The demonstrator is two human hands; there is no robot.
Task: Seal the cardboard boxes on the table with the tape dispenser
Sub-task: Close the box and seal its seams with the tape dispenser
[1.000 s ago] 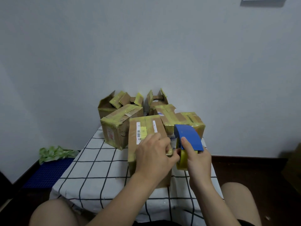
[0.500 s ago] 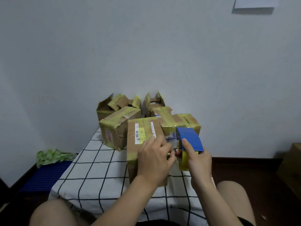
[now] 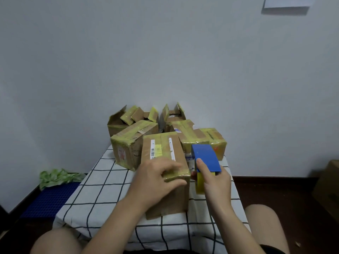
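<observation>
Left hand [image 3: 156,182] is down on the near top edge of the tall brown cardboard box with the white barcode label [image 3: 165,156]. Its fingers lie across the yellowish tape there and the thumb runs along the front face. They are blurred, but they lie spread and pressing, not clenched. The box stands upright near the front of the small table draped in a white cloth with a black grid [image 3: 102,189]. At the box's right top corner, the right hand [image 3: 216,182] is wrapped firmly round the blue plastic tape dispenser with its yellow roll [image 3: 206,158], index finger stretched along the blue top. The roll sits right at the box's edge; contact, I can't tell. Behind, a closed taped box on the left [image 3: 128,143], another taped box on the right [image 3: 211,138], and two open-flapped boxes [image 3: 132,116] back by the wall. On the floor at left, crumpled green material [image 3: 58,177] lies beside a blue mat [image 3: 51,198].
</observation>
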